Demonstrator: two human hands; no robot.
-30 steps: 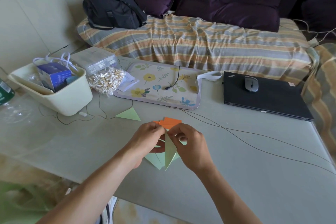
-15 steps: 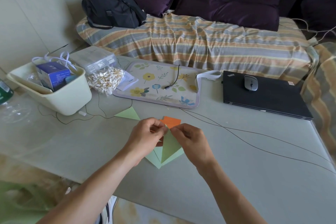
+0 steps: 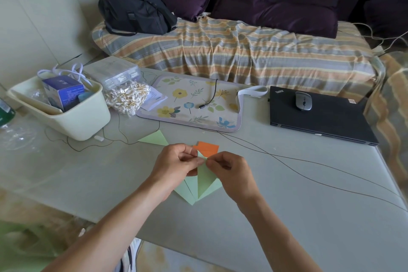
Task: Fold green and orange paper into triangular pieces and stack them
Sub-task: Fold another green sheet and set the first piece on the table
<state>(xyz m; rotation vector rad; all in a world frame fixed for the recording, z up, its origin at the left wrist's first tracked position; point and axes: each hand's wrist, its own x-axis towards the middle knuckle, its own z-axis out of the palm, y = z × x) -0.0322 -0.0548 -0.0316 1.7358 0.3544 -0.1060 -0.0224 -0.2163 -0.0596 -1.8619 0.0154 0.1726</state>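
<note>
1. Pinching from both sides, the left hand [image 3: 176,164] and the right hand [image 3: 231,170] meet at the top tip of a green paper piece [image 3: 205,180] in the head view, fingertips nearly touching each other.
2. Both forearms reach in from the lower edge and converge on that tip; the left wrist bends inward, its fingers curled with thumb on top, and the right knuckles face up.
3. Below the grip, the green piece fans down to a point over the grey table [image 3: 287,216]; whether it rests on the surface I cannot tell.
4. Just beyond the grip, partly behind the fingers, lies the orange paper [image 3: 208,148] flat on the table.
5. Farther beyond and to the left of the grip lies a folded green triangle [image 3: 155,138], apart from both hands.
6. Well beyond the grip sit a cream bin [image 3: 77,117], a floral mat [image 3: 194,104] and, to the right, a closed black laptop [image 3: 326,117] with a mouse [image 3: 303,100] on it.
</note>
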